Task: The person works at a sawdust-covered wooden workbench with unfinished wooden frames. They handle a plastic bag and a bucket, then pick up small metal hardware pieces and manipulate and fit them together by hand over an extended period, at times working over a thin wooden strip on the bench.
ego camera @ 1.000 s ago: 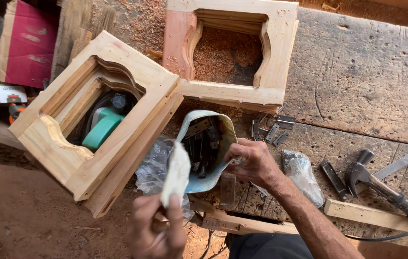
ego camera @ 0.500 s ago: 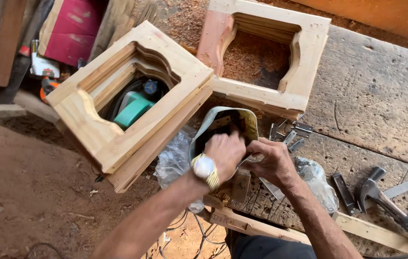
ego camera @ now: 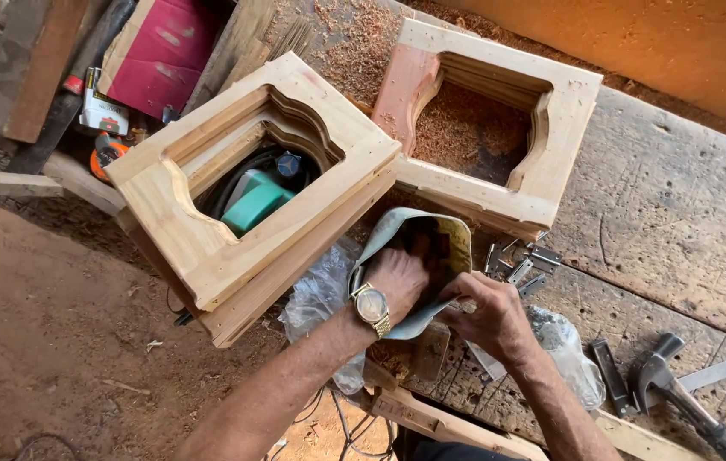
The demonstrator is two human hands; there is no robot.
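Note:
A pale blue-grey bag (ego camera: 444,235) with a yellowish lining lies open on the workbench, between two wooden frames. My left hand (ego camera: 395,277), with a gold watch on the wrist, is pushed into the bag's mouth, and its fingertips are hidden inside. My right hand (ego camera: 489,314) grips the bag's lower right edge and holds it open. A wooden frame with a curved cut-out (ego camera: 209,256) leans just left of the bag. A second such frame (ego camera: 551,183) lies flat beyond it.
Small metal hinges (ego camera: 525,260) lie right of the bag. A hammer (ego camera: 666,384) and a clear plastic bag (ego camera: 568,350) are at the right. A green power tool (ego camera: 254,205) shows through the left frame. A red box (ego camera: 162,55) and wood shavings (ego camera: 354,51) are farther back.
My left hand, which held a pale rag-like piece low in view, has moved up and gone into the bag. My right hand has stayed on the bag.

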